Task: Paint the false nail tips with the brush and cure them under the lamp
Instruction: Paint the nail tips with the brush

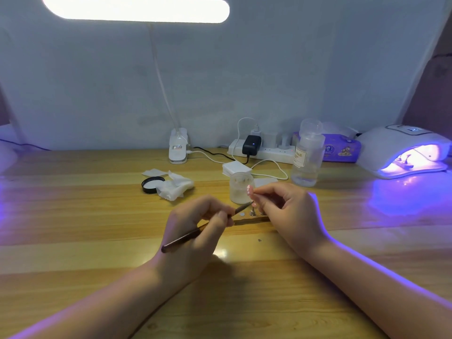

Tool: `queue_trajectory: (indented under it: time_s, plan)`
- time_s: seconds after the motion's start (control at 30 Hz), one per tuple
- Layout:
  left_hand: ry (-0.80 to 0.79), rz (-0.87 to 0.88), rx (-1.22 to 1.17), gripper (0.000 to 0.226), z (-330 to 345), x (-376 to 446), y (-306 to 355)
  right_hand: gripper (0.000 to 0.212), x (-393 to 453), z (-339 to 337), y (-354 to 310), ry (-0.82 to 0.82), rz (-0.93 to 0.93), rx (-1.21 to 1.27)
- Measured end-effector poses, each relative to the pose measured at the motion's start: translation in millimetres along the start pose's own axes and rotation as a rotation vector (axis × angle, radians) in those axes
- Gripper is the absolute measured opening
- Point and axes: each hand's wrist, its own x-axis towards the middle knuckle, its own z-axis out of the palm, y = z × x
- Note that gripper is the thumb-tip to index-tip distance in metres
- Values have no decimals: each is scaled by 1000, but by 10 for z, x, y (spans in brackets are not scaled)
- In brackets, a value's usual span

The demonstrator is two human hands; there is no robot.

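Over the wooden counter (73,216), the left hand (193,231) pinches a brush (203,227) toward what appears a pink nail tip (249,190) pinched in the right hand (291,211); light, steady strokes seem best.

The false nail tip (249,190) is pink with white dots. The brush (186,237) is dark brown. The curing lamp (401,149) is white and glows violet inside. The table (73,216) shows light wood grain in yellowish stripes. The tissue pack (342,148) is purple, the jar lid (152,184) black.
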Motion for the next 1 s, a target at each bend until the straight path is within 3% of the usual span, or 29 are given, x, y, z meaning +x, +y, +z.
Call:
queue_trajectory:
  time_s: [0.2,0.37,0.63,0.8,1.0]
  plan:
    - [95,-14,-50,18,11,21,11,4,-1,-2,-26,-37,45,128]
    - [57,-76,-125,27,17,16,15,4,-3,2,-26,-54,45,135]
    - [40,-34,-212,24,6,11,53,6,-3,1,-1,-58,92,213]
    - [107,-79,-166,14,-8,42,12,7,-6,-1,-11,-75,114,230]
    - [114,-91,-139,19,6,39,12,2,0,0,-32,-63,121,255]
